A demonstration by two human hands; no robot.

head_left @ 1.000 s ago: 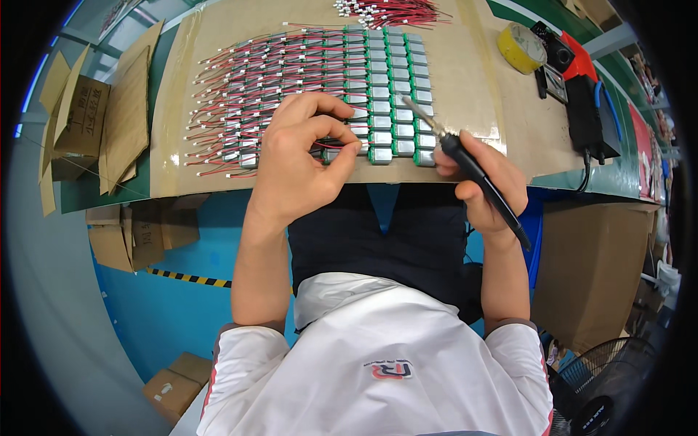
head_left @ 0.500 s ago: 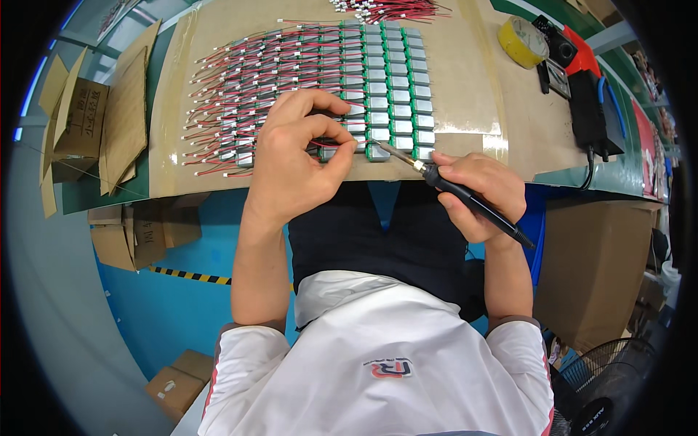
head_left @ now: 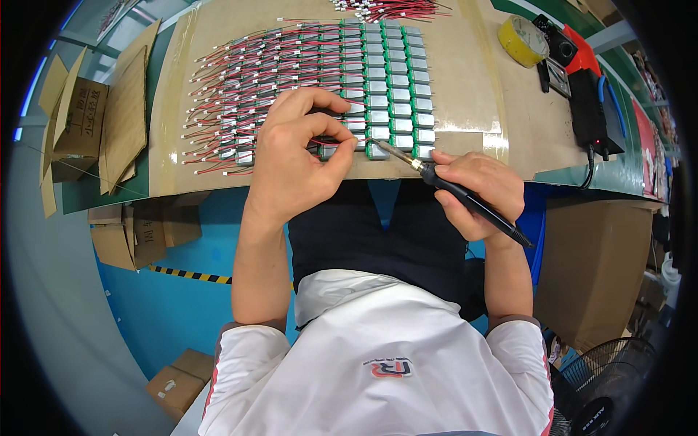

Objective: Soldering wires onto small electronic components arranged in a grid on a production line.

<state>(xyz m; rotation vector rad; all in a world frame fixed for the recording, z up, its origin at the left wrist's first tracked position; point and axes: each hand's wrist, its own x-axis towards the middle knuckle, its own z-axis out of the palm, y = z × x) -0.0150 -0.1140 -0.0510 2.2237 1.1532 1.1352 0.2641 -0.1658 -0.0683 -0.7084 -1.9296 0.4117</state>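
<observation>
Rows of small silver battery cells [head_left: 400, 97] with green circuit-board ends lie on the cardboard-covered table. Red and black wire leads [head_left: 240, 73] with white plugs fan out leftward from many of them. My left hand [head_left: 302, 149] is closed in a pinch at the near rows, thumb against forefinger on a thin wire lead. In my right hand [head_left: 483, 190] is a black soldering iron [head_left: 472, 200], gripped like a pen. Its tip points left and rests at the green end of a near-row cell, close to my left fingertips. Whether tip and wire touch is too small to tell.
A pile of loose wire leads [head_left: 392, 10] lies at the table's far edge. Far right are a yellow tape roll [head_left: 523, 42] and a black power unit [head_left: 587, 109] with a cable. Open cardboard boxes [head_left: 81, 120] stand at the left. A fan [head_left: 607, 385] sits lower right.
The soldering iron and my right hand have shifted very slightly left. My left hand keeps its pinch in nearly the same place.
</observation>
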